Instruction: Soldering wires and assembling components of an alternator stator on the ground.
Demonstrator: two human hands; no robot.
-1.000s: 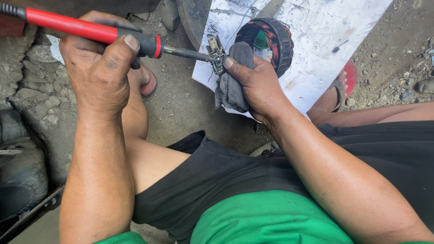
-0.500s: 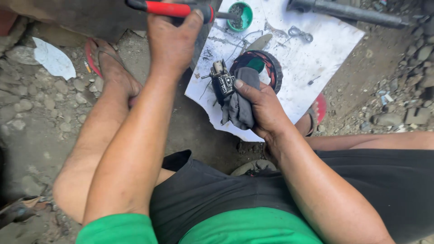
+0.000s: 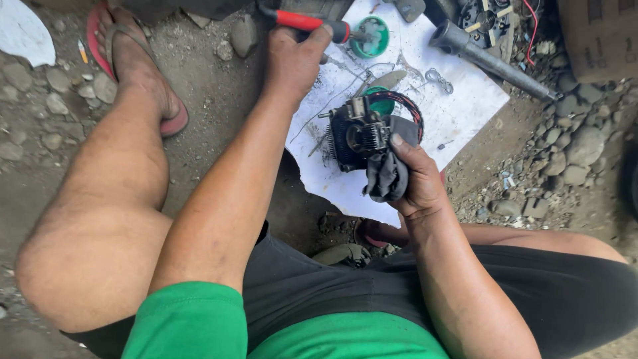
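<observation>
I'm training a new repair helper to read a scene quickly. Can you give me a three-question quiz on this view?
1. True or false: the left hand holds the red-handled tool.
2. What cushions the black motor part in the right hand? A) dark cloth B) glove C) nothing
3. The tool's tip points at the small ____ tin on the white sheet.

Key: 1 true; 2 A; 3 green.

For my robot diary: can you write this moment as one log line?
left hand: grips red-handled tool, tip at green tin | right hand: holds black part in dark rag | below: white sheet
</observation>
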